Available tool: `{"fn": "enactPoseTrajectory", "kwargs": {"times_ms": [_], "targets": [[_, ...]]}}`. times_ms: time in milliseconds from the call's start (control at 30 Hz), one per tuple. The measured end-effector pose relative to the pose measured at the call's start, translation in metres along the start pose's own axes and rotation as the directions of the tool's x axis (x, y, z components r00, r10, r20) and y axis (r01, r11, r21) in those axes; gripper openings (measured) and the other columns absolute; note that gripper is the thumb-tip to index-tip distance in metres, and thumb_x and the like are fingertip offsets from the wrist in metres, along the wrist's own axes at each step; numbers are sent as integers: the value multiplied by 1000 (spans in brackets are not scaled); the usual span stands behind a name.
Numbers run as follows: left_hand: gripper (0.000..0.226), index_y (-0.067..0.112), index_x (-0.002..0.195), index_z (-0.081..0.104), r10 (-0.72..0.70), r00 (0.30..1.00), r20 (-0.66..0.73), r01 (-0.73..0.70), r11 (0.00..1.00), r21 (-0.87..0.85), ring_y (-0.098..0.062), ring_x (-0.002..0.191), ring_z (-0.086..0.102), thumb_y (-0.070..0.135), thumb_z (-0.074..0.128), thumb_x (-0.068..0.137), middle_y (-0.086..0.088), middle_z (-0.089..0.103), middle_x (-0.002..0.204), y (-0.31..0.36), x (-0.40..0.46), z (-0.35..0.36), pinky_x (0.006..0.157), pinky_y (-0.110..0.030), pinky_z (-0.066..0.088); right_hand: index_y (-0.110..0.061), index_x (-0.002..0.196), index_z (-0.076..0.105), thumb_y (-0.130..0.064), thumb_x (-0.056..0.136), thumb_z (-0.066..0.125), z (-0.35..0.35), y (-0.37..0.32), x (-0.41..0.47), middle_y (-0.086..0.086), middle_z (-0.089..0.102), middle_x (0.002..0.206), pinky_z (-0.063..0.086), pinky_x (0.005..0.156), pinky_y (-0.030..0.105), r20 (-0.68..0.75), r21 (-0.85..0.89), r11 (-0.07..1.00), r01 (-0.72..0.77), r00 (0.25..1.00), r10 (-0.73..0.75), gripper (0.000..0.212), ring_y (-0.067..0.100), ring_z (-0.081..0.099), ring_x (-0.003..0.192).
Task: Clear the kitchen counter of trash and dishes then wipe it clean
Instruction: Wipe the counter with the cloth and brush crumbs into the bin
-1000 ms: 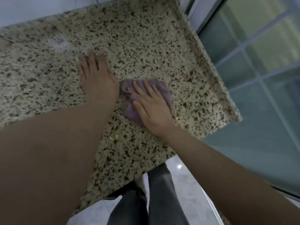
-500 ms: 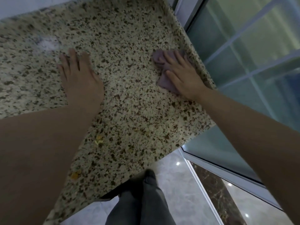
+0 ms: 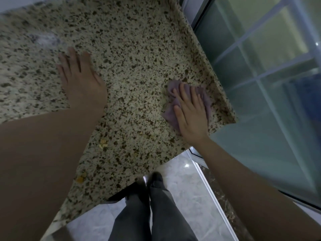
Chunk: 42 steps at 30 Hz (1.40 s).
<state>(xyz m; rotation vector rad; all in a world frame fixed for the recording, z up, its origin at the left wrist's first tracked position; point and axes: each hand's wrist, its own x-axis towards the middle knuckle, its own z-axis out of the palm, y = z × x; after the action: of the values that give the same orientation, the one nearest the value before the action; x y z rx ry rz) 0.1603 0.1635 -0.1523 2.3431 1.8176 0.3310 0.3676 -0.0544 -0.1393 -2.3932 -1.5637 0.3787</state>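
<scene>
A speckled granite counter (image 3: 132, 54) fills the upper left of the head view. A crumpled purple cloth (image 3: 171, 112) lies near the counter's right edge. My right hand (image 3: 191, 117) presses flat on the cloth with straight, spread fingers. My left hand (image 3: 81, 80) rests flat on the bare counter to the left, fingers straight and pointing away from me. Small yellow crumbs (image 3: 103, 143) lie on the counter near its front, with more crumbs (image 3: 80, 177) close to my left forearm.
A glass sliding door (image 3: 271, 80) stands just right of the counter edge. A pale smear (image 3: 45, 39) marks the counter at the far left. Below the front edge are a glossy tiled floor (image 3: 180, 171) and my legs in dark trousers (image 3: 151, 214).
My right hand has slid the cloth from beside my left hand out to the counter's right edge, then a little nearer to me. My left hand stays planted.
</scene>
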Motion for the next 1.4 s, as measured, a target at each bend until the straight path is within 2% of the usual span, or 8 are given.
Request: {"fn": "enactPoseTrajectory", "kwargs": {"times_ms": [367,500,600,833,967,1133,1300,1400], "targets": [[54,20,152,25,4,1000,6,-4,999,37,-33,151,7,28,24,98,-11,16,163,-3,2,7,123,-47,5,-18,153,32,-36,107,32,56,-137,-41,5,17,164,7,124,47,107,38,975,217,970,-220,50,27,0,153],[55,20,152,25,3,1000,15,-3,1000,23,-33,151,6,28,25,98,-11,16,163,-4,2,7,123,-47,4,-18,153,33,-34,106,33,52,-133,-39,0,23,162,8,124,45,119,188,957,219,963,-244,49,21,6,153],[55,20,152,26,-3,1000,13,3,1000,28,-33,151,6,27,25,98,-10,16,163,-2,2,6,124,-47,3,-24,155,25,-34,107,24,30,-107,-20,-4,17,163,-3,125,38,184,335,921,200,944,-272,49,11,1,153],[53,21,153,20,-19,998,59,15,998,64,-30,152,1,29,20,101,-7,8,165,-2,2,5,124,-46,3,-15,153,32,-32,107,26,-11,-12,50,3,27,161,-2,123,29,165,216,951,219,952,-257,49,17,13,152],[53,21,153,20,-23,998,64,19,998,52,-30,152,0,31,17,101,-7,7,165,-2,3,5,124,-46,3,-13,153,33,-23,107,33,-9,19,28,8,27,161,10,124,46,49,113,980,165,984,-171,47,22,14,152],[54,18,153,22,-6,999,46,4,999,36,-33,152,4,30,19,100,-11,12,164,-4,1,3,124,-48,4,-16,153,29,-32,107,23,16,-42,-27,4,28,160,13,123,45,-50,177,983,-45,997,55,49,17,14,152],[54,17,153,25,8,999,43,-8,1000,14,-34,151,6,29,21,100,-11,15,163,-5,-1,4,123,-48,4,-20,154,28,-33,107,23,41,-88,-44,4,25,162,10,124,44,-47,198,980,33,999,-25,49,15,8,153],[51,21,153,27,35,987,156,-13,990,-138,-30,152,3,24,27,102,-7,12,164,-17,5,-13,124,-45,1,-24,154,20,-34,107,23,53,-116,-54,3,22,163,9,124,45,-31,243,966,93,996,-88,48,16,7,153]]}}
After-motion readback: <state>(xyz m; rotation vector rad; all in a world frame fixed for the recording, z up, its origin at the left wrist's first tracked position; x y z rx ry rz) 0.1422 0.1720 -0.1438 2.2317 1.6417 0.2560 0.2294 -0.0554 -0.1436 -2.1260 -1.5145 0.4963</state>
